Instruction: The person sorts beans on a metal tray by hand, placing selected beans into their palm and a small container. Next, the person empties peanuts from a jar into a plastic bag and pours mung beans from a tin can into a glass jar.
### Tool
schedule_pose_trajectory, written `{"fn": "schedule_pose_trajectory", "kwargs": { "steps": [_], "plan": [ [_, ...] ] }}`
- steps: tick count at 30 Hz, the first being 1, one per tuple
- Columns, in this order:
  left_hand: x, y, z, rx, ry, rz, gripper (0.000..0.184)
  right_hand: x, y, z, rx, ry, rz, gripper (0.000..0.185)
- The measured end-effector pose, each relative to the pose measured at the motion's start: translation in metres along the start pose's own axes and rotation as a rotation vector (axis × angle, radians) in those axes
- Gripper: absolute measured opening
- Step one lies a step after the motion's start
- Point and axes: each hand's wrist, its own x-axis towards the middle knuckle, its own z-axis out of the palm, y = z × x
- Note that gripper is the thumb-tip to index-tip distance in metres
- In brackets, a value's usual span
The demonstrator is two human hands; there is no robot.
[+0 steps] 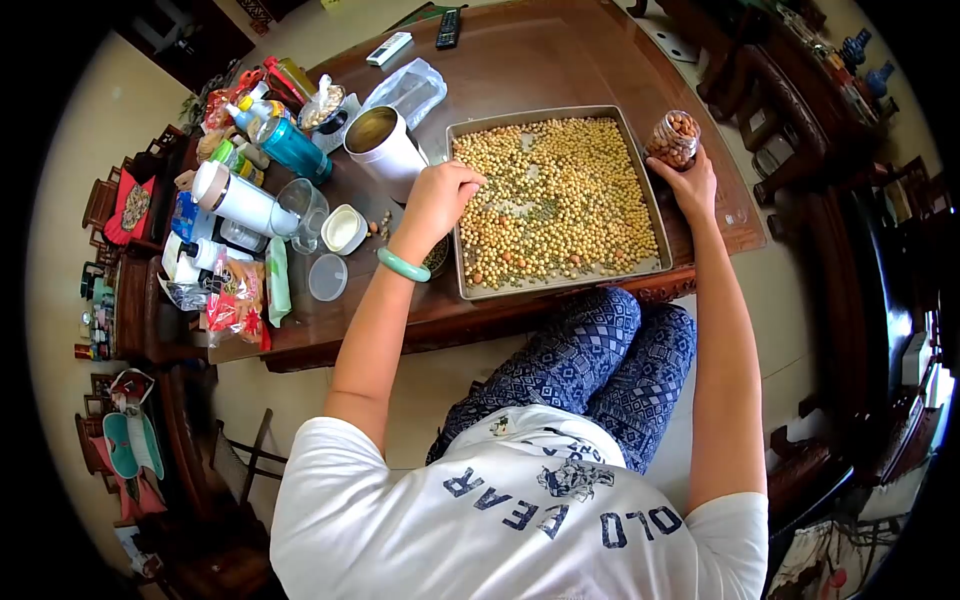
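A square metal tray [666, 262] holds a layer of pale yellow beans with small green beans and a few brownish nuts among them. Over its left edge, my left hand [440, 205] has its fingertips pinched together; anything between them is too small to make out. A green bangle [403, 265] circles that wrist. At the tray's right side, my right hand [690, 182] is wrapped round a clear jar [675, 138] of reddish-brown nuts. Whether the jar rests on the table cannot be told. Behind my left hand stands a white canister [390, 160], and a container of green beans [437, 257] is partly hidden under my wrist.
Left of the tray are a small white bowl [344, 229], a clear lid [328, 277], a white tumbler [235, 200], a blue bottle [293, 150] and several packets. A plastic bag [408, 92] and a black remote [448, 28] lie farther back on the wooden table [540, 60].
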Motion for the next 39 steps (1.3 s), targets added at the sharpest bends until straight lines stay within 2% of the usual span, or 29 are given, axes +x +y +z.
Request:
{"fn": "schedule_pose_trajectory", "kwargs": {
  "steps": [6,8,14,18,20,24,26,36,39],
  "plan": [
    [0.003,0.002,0.002,-0.025,-0.134,-0.109,0.014,0.000,0.000,0.001,0.039,-0.005,0.021,0.065],
    [0.002,-0.003,0.006,0.048,-0.086,-0.017,0.015,0.000,0.000,0.001,0.087,-0.006,0.018,0.065],
    [0.002,-0.004,0.002,0.020,-0.068,0.012,0.023,0.001,0.002,0.002,0.003,-0.004,0.034,0.066],
    [0.005,0.003,-0.010,-0.075,-0.125,-0.100,0.023,0.001,-0.003,-0.002,0.040,-0.025,0.039,0.068],
    [0.005,-0.002,-0.009,-0.223,-0.108,-0.137,0.026,0.001,-0.003,-0.002,0.067,-0.046,0.042,0.069],
    [0.008,0.001,-0.008,-0.326,-0.110,-0.127,0.030,0.001,-0.003,-0.001,0.052,-0.019,0.028,0.070],
    [0.014,-0.003,-0.007,-0.358,-0.195,-0.127,0.034,0.001,-0.003,-0.001,0.071,-0.023,0.023,0.070],
    [0.044,0.008,0.010,-0.180,-0.324,-0.011,0.035,0.001,0.005,0.003,0.015,0.004,0.007,0.068],
    [0.048,0.007,0.014,-0.175,-0.330,0.036,0.030,0.000,0.002,0.003,0.009,-0.003,0.038,0.070]
  ]
}}
